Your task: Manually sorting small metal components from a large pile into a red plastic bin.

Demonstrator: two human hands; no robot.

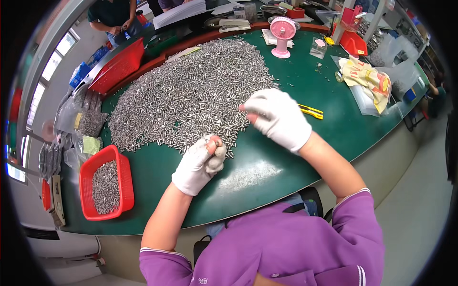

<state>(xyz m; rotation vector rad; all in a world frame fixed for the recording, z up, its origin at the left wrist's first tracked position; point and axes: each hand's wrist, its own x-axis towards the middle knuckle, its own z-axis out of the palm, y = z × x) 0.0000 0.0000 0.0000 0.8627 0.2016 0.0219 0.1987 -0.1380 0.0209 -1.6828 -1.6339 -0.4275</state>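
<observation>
A wide heap of small silvery metal pins point(191, 90) covers much of the green table. My left hand point(198, 162), in a white glove with bare fingertips, is closed at the near edge of the heap. A small metal pin point(217, 143) shows between its thumb and fingers; whether more lie in the curled fingers is hidden. Over the heap's right edge is my right hand point(279, 117), gloved the same way. Its thumb and forefinger are bent toward the pins with a small gap between them, and no pin is visible there.
A red plastic basket point(129, 190) of pins stands at the left. Right of my right hand lies a yellow cutter point(311, 112). Farther back are a pink fan point(282, 35), a clear box point(318, 48) and a yellow cloth point(365, 78). Another person point(112, 21) stands at the far left.
</observation>
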